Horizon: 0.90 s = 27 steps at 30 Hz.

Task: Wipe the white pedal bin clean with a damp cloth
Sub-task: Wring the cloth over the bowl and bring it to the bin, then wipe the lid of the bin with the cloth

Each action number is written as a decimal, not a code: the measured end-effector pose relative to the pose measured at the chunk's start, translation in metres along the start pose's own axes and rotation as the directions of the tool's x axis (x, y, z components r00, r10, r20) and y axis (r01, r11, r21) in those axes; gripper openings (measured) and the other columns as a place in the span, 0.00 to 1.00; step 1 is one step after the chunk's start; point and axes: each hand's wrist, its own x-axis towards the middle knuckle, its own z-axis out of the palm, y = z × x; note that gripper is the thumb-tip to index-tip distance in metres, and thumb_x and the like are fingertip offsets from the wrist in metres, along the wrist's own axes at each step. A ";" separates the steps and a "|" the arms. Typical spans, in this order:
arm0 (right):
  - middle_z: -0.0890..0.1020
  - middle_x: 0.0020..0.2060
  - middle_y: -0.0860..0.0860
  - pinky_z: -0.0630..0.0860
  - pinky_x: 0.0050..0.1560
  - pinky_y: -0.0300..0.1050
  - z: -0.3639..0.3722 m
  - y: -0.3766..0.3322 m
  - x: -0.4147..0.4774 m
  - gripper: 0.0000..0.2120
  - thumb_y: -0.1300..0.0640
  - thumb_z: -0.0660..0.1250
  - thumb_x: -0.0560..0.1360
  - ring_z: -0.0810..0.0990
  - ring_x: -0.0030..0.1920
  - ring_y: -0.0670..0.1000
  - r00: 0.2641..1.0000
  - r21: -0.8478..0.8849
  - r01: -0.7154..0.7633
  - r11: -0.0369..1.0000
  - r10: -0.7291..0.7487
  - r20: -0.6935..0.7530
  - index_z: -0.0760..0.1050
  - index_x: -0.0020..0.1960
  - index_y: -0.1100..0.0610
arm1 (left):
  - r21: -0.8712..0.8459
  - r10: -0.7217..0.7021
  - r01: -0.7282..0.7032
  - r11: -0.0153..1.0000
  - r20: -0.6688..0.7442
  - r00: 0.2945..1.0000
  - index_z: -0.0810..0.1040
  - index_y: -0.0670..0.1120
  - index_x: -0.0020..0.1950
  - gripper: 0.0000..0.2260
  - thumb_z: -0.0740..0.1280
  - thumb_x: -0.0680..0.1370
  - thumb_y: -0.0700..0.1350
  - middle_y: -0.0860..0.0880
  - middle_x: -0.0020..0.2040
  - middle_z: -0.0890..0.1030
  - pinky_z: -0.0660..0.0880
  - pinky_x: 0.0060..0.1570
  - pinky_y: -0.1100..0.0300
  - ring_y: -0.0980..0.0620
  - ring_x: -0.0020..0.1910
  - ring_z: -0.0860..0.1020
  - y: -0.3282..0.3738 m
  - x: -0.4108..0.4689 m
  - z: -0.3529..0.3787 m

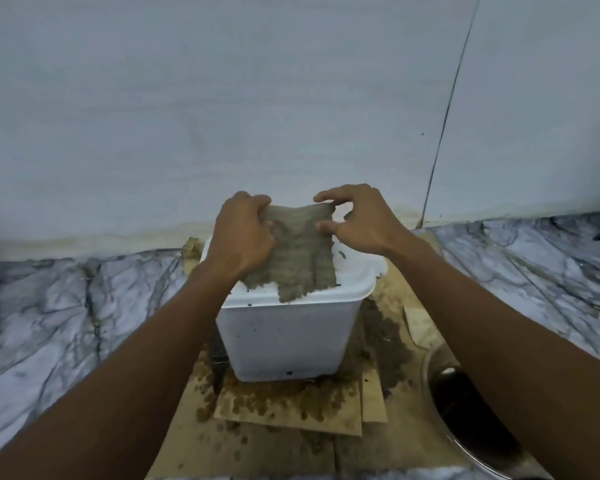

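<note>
From the head view, the white pedal bin stood on stained cardboard. Above its lid, the left hand gripped the grey cloth; the right hand pinched its far corner.

white plastic pedal bin: one
grey-brown woven cloth: one
bare grips: two, left grip and right grip
stained brown cardboard sheets: at least two, overlapping
clear round bowl: one
</note>
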 end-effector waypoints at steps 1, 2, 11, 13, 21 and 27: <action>0.79 0.65 0.49 0.76 0.65 0.48 0.005 0.007 -0.003 0.24 0.52 0.78 0.71 0.77 0.64 0.49 1.000 -0.067 -0.003 0.998 0.005 0.026 0.78 0.66 0.49 | 0.054 -0.004 0.002 0.999 0.030 1.000 0.75 0.43 0.71 0.20 0.68 0.79 0.42 0.41 0.68 0.75 0.67 0.69 0.50 0.41 0.68 0.70 -0.005 0.003 0.007; 0.75 0.70 0.49 0.69 0.72 0.51 0.009 0.015 -0.010 0.30 0.48 0.78 0.70 0.72 0.70 0.50 0.998 -0.123 0.001 0.992 0.006 0.059 0.75 0.70 0.48 | 0.077 -0.002 -0.002 0.997 0.060 0.998 0.74 0.44 0.73 0.22 0.68 0.79 0.44 0.41 0.71 0.73 0.66 0.71 0.48 0.41 0.71 0.67 -0.008 0.003 0.014; 0.59 0.79 0.45 0.54 0.79 0.51 0.015 0.084 -0.053 0.51 0.30 0.76 0.62 0.53 0.80 0.48 0.980 -0.357 0.103 0.928 -0.034 0.196 0.60 0.79 0.45 | 0.248 0.011 -0.141 0.958 0.461 0.888 0.48 0.56 0.83 0.34 0.46 0.80 0.69 0.45 0.83 0.46 0.39 0.79 0.42 0.45 0.82 0.42 0.000 0.006 0.072; 0.60 0.79 0.46 0.55 0.79 0.53 0.016 0.089 -0.053 0.51 0.31 0.76 0.62 0.55 0.80 0.48 0.980 -0.348 0.102 0.932 -0.033 0.198 0.61 0.79 0.46 | 0.265 0.007 -0.157 0.951 0.491 0.871 0.46 0.57 0.83 0.34 0.44 0.80 0.70 0.45 0.83 0.44 0.37 0.78 0.40 0.44 0.82 0.40 0.006 0.014 0.079; 0.65 0.78 0.48 0.61 0.78 0.55 0.017 0.093 -0.055 0.53 0.29 0.78 0.58 0.60 0.78 0.50 0.984 -0.267 0.083 0.960 -0.036 0.177 0.66 0.77 0.50 | 0.267 0.096 -0.277 0.923 0.537 0.838 0.41 0.58 0.82 0.30 0.41 0.82 0.67 0.48 0.83 0.41 0.36 0.78 0.42 0.47 0.81 0.37 0.026 -0.001 0.095; 0.64 0.78 0.46 0.58 0.79 0.54 0.020 0.091 -0.054 0.50 0.32 0.79 0.59 0.58 0.79 0.49 0.987 -0.265 0.074 0.961 -0.032 0.159 0.66 0.76 0.45 | 0.268 0.066 -0.233 0.935 0.513 0.856 0.42 0.62 0.81 0.30 0.40 0.81 0.68 0.53 0.83 0.41 0.38 0.79 0.47 0.52 0.81 0.37 -0.016 -0.015 0.064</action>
